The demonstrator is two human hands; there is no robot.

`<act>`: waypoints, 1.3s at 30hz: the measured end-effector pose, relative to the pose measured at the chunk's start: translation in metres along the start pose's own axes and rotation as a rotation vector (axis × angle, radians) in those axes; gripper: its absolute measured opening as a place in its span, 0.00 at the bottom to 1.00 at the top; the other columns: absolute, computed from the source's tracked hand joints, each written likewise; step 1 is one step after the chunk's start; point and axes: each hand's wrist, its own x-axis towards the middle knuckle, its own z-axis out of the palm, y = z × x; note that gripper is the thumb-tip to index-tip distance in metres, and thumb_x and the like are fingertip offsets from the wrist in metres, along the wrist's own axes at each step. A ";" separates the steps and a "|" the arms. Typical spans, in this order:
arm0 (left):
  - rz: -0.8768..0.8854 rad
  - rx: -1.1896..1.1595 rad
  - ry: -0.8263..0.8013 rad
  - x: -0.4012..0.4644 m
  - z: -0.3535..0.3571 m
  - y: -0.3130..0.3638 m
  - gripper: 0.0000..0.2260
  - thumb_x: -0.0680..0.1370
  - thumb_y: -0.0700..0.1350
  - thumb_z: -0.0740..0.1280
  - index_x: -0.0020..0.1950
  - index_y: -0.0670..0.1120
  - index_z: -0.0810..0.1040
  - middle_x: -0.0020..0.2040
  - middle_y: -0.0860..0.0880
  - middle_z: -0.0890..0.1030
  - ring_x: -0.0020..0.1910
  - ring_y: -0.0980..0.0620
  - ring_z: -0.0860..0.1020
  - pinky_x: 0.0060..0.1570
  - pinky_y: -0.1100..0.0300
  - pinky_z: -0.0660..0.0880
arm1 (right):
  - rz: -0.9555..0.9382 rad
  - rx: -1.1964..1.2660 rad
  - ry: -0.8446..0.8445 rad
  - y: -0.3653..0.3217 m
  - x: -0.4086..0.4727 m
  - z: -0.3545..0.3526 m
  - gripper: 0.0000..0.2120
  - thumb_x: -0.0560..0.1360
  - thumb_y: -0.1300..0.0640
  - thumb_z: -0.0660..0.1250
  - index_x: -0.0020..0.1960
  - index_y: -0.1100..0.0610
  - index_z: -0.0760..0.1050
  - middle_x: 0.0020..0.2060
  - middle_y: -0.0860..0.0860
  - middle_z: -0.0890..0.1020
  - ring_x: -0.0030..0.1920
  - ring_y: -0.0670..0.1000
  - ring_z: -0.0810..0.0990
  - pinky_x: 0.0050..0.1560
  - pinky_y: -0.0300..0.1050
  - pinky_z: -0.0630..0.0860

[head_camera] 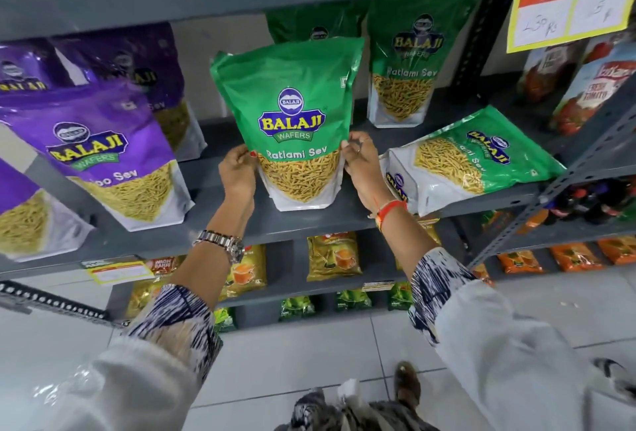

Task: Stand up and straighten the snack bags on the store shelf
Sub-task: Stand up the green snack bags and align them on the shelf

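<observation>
both hands — left hand [237, 172], right hand [359, 164] — fingers pinching the upright green bag [292, 114] by its sides.

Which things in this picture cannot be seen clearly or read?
Head view only:
- Price tag at upper right: handwritten numbers blurred, top cut by the frame edge.
- Rear green bag: mostly hidden behind the held green bag.
- Purple bags at left: motion blur, flavour name partly unreadable; the outermost is cut by the left edge.
- Packets on the lower shelves: print too small to read.
- Fingers of both hands: tips hidden behind the held bag.
</observation>
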 end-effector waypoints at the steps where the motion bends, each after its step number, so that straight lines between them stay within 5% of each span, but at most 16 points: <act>1: 0.018 0.002 0.047 -0.005 0.003 -0.002 0.14 0.76 0.33 0.60 0.61 0.37 0.74 0.60 0.37 0.78 0.56 0.41 0.78 0.62 0.45 0.73 | -0.002 -0.004 0.021 -0.001 -0.001 -0.001 0.12 0.80 0.65 0.56 0.62 0.67 0.67 0.60 0.65 0.77 0.59 0.56 0.77 0.64 0.53 0.72; 5: 0.185 0.015 0.316 -0.042 0.021 -0.016 0.16 0.76 0.37 0.62 0.63 0.34 0.71 0.60 0.40 0.71 0.56 0.49 0.73 0.58 0.64 0.71 | -0.107 0.034 0.178 0.004 -0.019 -0.019 0.14 0.76 0.67 0.63 0.61 0.66 0.70 0.54 0.59 0.78 0.54 0.50 0.77 0.60 0.43 0.74; 7: 0.238 -0.035 0.423 -0.066 0.038 -0.026 0.14 0.76 0.36 0.62 0.59 0.31 0.71 0.54 0.36 0.72 0.52 0.44 0.73 0.52 0.64 0.72 | -0.137 0.103 0.346 0.013 -0.033 -0.040 0.12 0.74 0.69 0.64 0.56 0.61 0.73 0.50 0.56 0.80 0.49 0.47 0.79 0.55 0.41 0.76; 11: 0.249 -0.091 0.162 -0.117 0.093 -0.039 0.07 0.77 0.37 0.59 0.54 0.40 0.71 0.52 0.46 0.74 0.52 0.48 0.73 0.51 0.58 0.73 | -0.110 0.184 0.677 0.032 -0.055 -0.096 0.11 0.73 0.69 0.63 0.45 0.53 0.73 0.41 0.48 0.79 0.38 0.41 0.79 0.34 0.33 0.76; 13: 0.471 0.123 -0.024 -0.129 0.120 -0.040 0.10 0.77 0.38 0.60 0.58 0.40 0.72 0.55 0.44 0.72 0.56 0.47 0.71 0.57 0.55 0.69 | -0.070 0.147 0.730 0.035 -0.057 -0.119 0.10 0.73 0.68 0.65 0.44 0.53 0.73 0.40 0.49 0.78 0.39 0.45 0.78 0.35 0.32 0.75; 15: 0.674 0.371 -0.169 -0.126 0.149 -0.037 0.13 0.77 0.41 0.60 0.61 0.40 0.72 0.61 0.40 0.72 0.62 0.45 0.68 0.64 0.53 0.65 | 0.004 0.221 0.768 0.038 -0.055 -0.138 0.09 0.73 0.67 0.66 0.43 0.53 0.71 0.38 0.51 0.78 0.43 0.51 0.78 0.45 0.42 0.77; 17: 0.717 0.547 -0.268 -0.112 0.175 -0.027 0.18 0.77 0.46 0.59 0.65 0.40 0.70 0.66 0.40 0.71 0.66 0.43 0.67 0.67 0.50 0.63 | 0.121 0.324 0.788 0.042 -0.050 -0.151 0.08 0.74 0.63 0.67 0.46 0.55 0.69 0.41 0.52 0.77 0.43 0.56 0.78 0.41 0.47 0.78; 21: 0.487 0.787 -0.517 -0.074 0.226 -0.003 0.21 0.78 0.51 0.58 0.67 0.42 0.67 0.59 0.37 0.78 0.58 0.37 0.76 0.58 0.44 0.73 | 0.270 0.419 0.658 0.043 -0.039 -0.170 0.11 0.77 0.59 0.64 0.56 0.61 0.66 0.38 0.59 0.73 0.31 0.53 0.74 0.27 0.41 0.75; 26: 0.219 0.850 -0.852 -0.039 0.268 0.017 0.08 0.77 0.42 0.61 0.43 0.40 0.76 0.48 0.35 0.80 0.53 0.40 0.78 0.42 0.56 0.68 | 0.280 0.367 0.617 0.045 -0.033 -0.177 0.10 0.78 0.57 0.63 0.40 0.60 0.69 0.35 0.57 0.74 0.37 0.52 0.76 0.36 0.40 0.78; 28: 0.152 0.829 -1.002 -0.040 0.277 0.017 0.09 0.78 0.42 0.60 0.52 0.39 0.77 0.51 0.40 0.79 0.53 0.45 0.74 0.47 0.57 0.68 | 0.291 0.369 0.614 0.048 -0.031 -0.183 0.11 0.77 0.57 0.64 0.37 0.57 0.69 0.36 0.55 0.74 0.39 0.51 0.76 0.42 0.42 0.77; 30: 0.146 0.797 -0.992 -0.040 0.280 0.017 0.15 0.78 0.44 0.61 0.61 0.37 0.74 0.54 0.41 0.77 0.52 0.47 0.73 0.52 0.59 0.67 | 0.305 0.395 0.592 0.050 -0.030 -0.188 0.07 0.78 0.58 0.63 0.42 0.58 0.70 0.35 0.53 0.75 0.38 0.49 0.76 0.43 0.41 0.78; 32: 0.120 0.774 -0.915 -0.039 0.280 0.017 0.14 0.77 0.45 0.63 0.58 0.38 0.76 0.50 0.45 0.77 0.50 0.48 0.72 0.50 0.60 0.67 | 0.310 0.449 0.584 0.052 -0.030 -0.191 0.04 0.79 0.59 0.61 0.48 0.60 0.69 0.36 0.53 0.75 0.37 0.49 0.76 0.42 0.41 0.78; 35: -0.043 0.655 -0.886 -0.040 0.273 0.014 0.05 0.77 0.42 0.64 0.44 0.40 0.76 0.45 0.42 0.75 0.48 0.46 0.71 0.51 0.55 0.68 | 0.305 0.473 0.622 0.050 -0.033 -0.190 0.07 0.79 0.60 0.60 0.42 0.58 0.68 0.34 0.53 0.73 0.35 0.49 0.73 0.42 0.44 0.76; 39: -0.185 0.463 -0.846 -0.052 0.256 0.009 0.07 0.76 0.37 0.63 0.50 0.35 0.75 0.46 0.37 0.75 0.45 0.43 0.73 0.52 0.49 0.71 | 0.291 0.479 0.688 0.049 -0.043 -0.187 0.08 0.79 0.60 0.61 0.40 0.56 0.68 0.37 0.52 0.73 0.38 0.50 0.73 0.42 0.47 0.73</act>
